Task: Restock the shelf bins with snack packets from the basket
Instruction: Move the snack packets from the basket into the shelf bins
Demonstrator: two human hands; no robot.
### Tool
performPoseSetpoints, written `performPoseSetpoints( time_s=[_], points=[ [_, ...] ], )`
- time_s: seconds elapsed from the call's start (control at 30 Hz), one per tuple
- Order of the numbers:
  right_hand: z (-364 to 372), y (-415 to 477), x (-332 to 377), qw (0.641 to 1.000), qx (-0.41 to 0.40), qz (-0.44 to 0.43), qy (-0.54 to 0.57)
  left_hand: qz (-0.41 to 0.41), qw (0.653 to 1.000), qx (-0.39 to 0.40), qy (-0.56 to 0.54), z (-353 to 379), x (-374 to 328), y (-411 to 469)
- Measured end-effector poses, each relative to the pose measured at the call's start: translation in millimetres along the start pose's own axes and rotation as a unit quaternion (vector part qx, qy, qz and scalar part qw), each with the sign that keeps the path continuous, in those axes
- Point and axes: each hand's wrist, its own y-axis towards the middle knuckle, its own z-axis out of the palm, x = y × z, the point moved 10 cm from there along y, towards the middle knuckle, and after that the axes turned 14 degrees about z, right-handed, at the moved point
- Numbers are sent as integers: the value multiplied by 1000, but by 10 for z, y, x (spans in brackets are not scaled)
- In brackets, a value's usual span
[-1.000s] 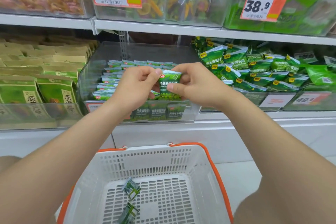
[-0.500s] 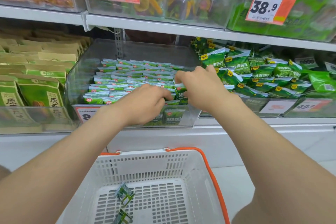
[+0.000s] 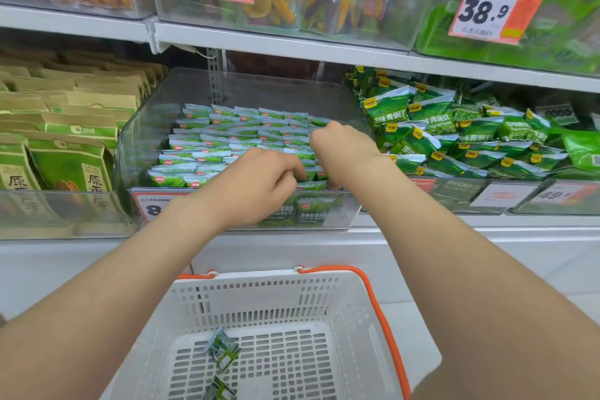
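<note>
While both forearms extend over the basket (image 3: 259, 295) at bottom centre of the frame, the left hand (image 3: 259, 185) and right hand (image 3: 341, 153) are inside the clear bin (image 3: 136, 153) at mid-frame. Left hand: fingers curled downward, touching the snack packets (image 3: 227, 136) near the bin's front right corner. Right hand: fingers bent down among the same rows, just beside the left hand. The fingertips are hidden, so it cannot be told whether either hand pinches a packet. Packets fill the bin in overlapping rows. Two loose packets (image 3: 222, 349) lie on the basket floor, lower centre. Right of frame: green pea bags (image 3: 435, 120). Left of frame: brown-and-green pouches (image 3: 65, 166).
</note>
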Motion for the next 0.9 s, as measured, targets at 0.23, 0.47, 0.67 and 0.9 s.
performPoseSetpoints(
  time_s=[0.23,0.47,0.67,0.9],
  points=[
    [-89,-217,-80,999,25,-12,32,38,989,-125,68,-158,-107,-107],
    [-428,-882,-236,980,-84,-29,179,150,926,-300,174,-460,-726,-567],
    [468,-1462,453,975,150,-146,76,77,989,9,128,557,-429,-766],
    [1050,-1765,845,947,251,-199,10,-72,912,388,112,2075,297,-1556]
  ],
)
